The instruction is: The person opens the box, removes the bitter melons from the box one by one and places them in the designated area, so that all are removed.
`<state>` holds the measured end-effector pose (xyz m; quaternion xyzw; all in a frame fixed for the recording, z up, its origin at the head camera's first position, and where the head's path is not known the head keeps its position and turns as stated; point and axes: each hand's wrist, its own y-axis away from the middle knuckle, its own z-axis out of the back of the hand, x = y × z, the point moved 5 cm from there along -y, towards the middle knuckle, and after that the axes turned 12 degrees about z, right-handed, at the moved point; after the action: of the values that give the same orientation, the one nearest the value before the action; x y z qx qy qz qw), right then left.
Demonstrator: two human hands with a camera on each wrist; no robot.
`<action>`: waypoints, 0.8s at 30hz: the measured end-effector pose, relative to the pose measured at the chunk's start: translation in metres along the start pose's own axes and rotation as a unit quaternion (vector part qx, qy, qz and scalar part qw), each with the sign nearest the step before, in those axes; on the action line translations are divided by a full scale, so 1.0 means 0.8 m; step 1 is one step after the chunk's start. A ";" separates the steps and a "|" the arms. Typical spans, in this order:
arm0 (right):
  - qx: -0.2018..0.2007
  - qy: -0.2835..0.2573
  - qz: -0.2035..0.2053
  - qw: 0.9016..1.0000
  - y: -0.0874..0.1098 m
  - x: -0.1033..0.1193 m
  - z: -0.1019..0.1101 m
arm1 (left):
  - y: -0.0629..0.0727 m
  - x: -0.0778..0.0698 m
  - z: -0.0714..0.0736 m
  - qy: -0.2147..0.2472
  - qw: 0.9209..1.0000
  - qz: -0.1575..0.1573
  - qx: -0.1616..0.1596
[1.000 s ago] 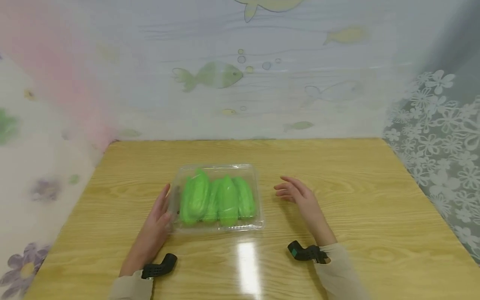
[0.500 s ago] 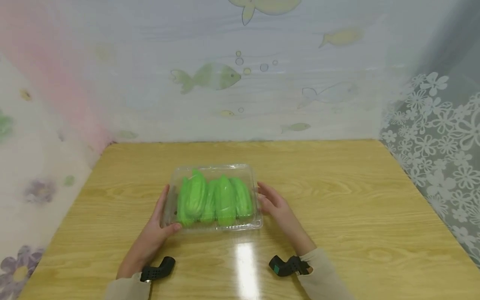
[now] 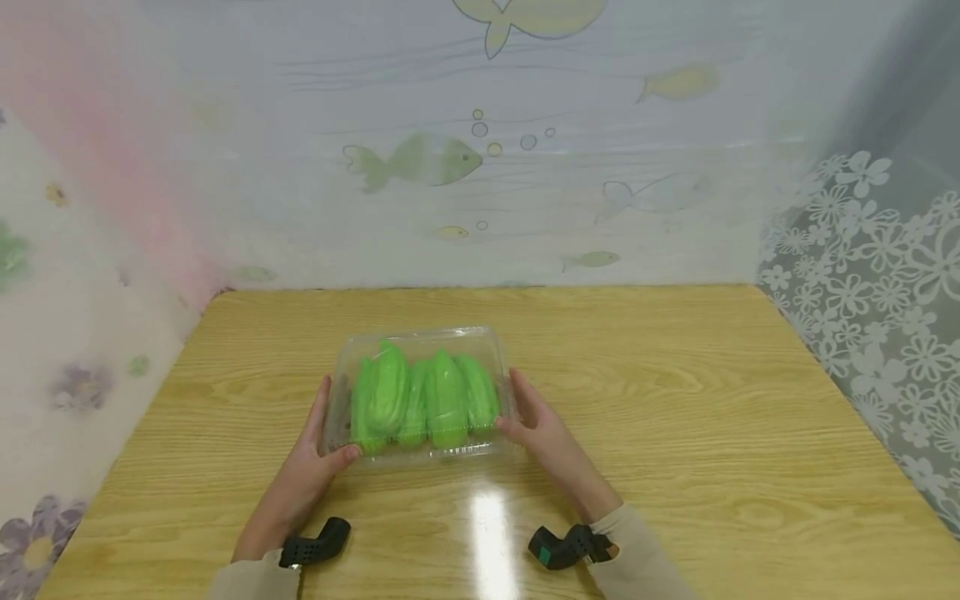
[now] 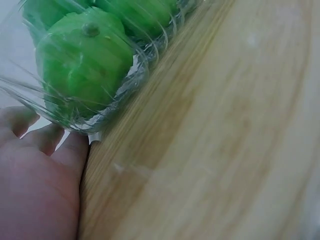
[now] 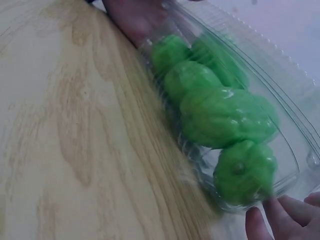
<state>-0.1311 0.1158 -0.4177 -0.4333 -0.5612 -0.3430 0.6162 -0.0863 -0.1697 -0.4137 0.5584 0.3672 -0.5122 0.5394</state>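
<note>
Left hand (image 3: 303, 471) and right hand (image 3: 553, 446) grip opposite walls, thumbs by the near corners, of a clear plastic container (image 3: 415, 348), left of centre on or just above the wood-grain tabletop (image 3: 660, 375); green ridged gourds (image 3: 446, 400) inside. Light, even, level pressure should spare the thin walls.

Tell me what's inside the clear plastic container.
Five ridged green gourd-shaped pieces show through the clear plastic container, one raised toward the left end. The container's floor beneath them is hidden.
</note>
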 end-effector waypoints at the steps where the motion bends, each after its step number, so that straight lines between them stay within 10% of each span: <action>1: 0.001 -0.002 0.000 1.000 0.001 0.000 -0.001 | 0.001 0.000 0.000 -0.003 1.000 0.001 -0.004; 10: 0.009 0.091 -0.004 0.996 0.010 -0.003 -0.007 | 0.009 -0.001 -0.006 -0.008 1.000 0.006 -0.011; 24: 0.027 0.062 -0.002 0.998 0.019 0.001 -0.011 | 0.018 -0.004 -0.012 0.025 1.000 0.001 -0.006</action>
<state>-0.1138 0.1134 -0.4193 -0.3929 -0.5321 -0.3551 0.6606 -0.0715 -0.1617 -0.4081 0.5680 0.3828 -0.4953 0.5343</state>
